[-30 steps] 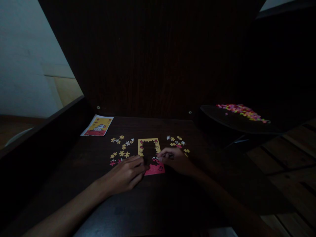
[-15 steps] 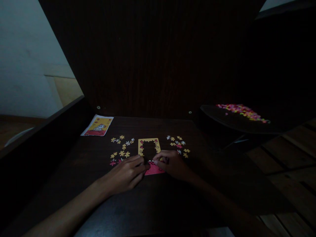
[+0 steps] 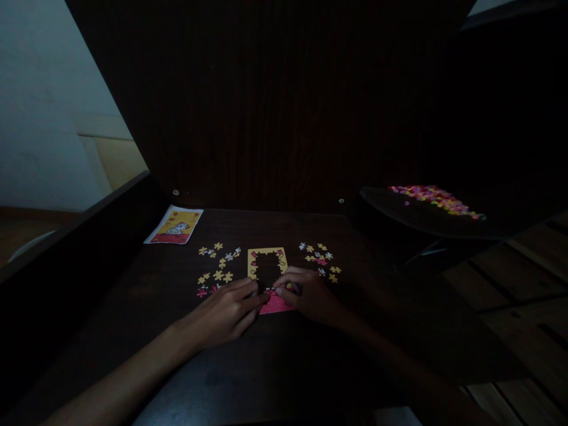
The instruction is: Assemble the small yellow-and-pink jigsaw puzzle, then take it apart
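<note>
In the head view a partly joined jigsaw puzzle [image 3: 277, 306] lies on the dark table, its yellow border around a bare middle and its lower part pink. My left hand [image 3: 235, 307] rests at its lower left, fingers stretched over the edge and fingertips touching the pink part. From the right, my right hand [image 3: 306, 291] bends over the lower edge of the gap, thumb and forefinger pinched at a small puzzle piece [image 3: 271, 290] that they partly cover. Loose puzzle pieces [image 3: 219, 275] in yellow, white and pink lie left of the puzzle, and more pieces [image 3: 320, 261] lie right of it.
A picture card [image 3: 176, 225] with a white animal on yellow and red lies at the back left. A tall dark panel [image 3: 266, 118] stands behind the table. On a dark surface at right is a pile of small colourful bits [image 3: 437, 199]. A raised side board [image 3: 80, 242] borders the left.
Both hands keep nearly the same place at the puzzle's lower part, with only slight finger movement. The whole view has shifted very slightly.
</note>
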A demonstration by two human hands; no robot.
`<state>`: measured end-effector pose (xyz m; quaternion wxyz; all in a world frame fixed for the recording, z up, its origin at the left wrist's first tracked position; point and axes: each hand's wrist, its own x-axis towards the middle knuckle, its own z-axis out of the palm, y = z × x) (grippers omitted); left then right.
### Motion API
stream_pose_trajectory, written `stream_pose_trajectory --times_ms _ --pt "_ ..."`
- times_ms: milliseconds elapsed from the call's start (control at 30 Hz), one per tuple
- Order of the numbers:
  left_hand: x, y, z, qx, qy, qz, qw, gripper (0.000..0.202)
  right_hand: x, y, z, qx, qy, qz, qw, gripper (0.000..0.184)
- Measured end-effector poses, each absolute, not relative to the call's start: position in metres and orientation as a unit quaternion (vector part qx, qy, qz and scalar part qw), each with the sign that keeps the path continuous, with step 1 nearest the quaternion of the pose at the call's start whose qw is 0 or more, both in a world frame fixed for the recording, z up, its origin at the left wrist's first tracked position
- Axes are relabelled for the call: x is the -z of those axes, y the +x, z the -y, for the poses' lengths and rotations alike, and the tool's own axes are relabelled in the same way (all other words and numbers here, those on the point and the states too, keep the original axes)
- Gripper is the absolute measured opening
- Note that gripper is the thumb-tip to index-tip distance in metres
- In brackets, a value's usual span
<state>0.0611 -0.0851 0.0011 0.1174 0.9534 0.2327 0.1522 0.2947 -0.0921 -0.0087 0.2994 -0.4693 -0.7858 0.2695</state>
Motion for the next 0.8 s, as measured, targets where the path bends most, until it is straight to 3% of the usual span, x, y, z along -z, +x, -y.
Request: stream_pose_trajectory --times_ms 800 --pt "-0.0012 0.0613 0.0852 -0.138 0.952 -0.242 0.127 0.024 0.0127 0.2973 0.0978 -0.223 -0.447 0.827 0.258 0.013"
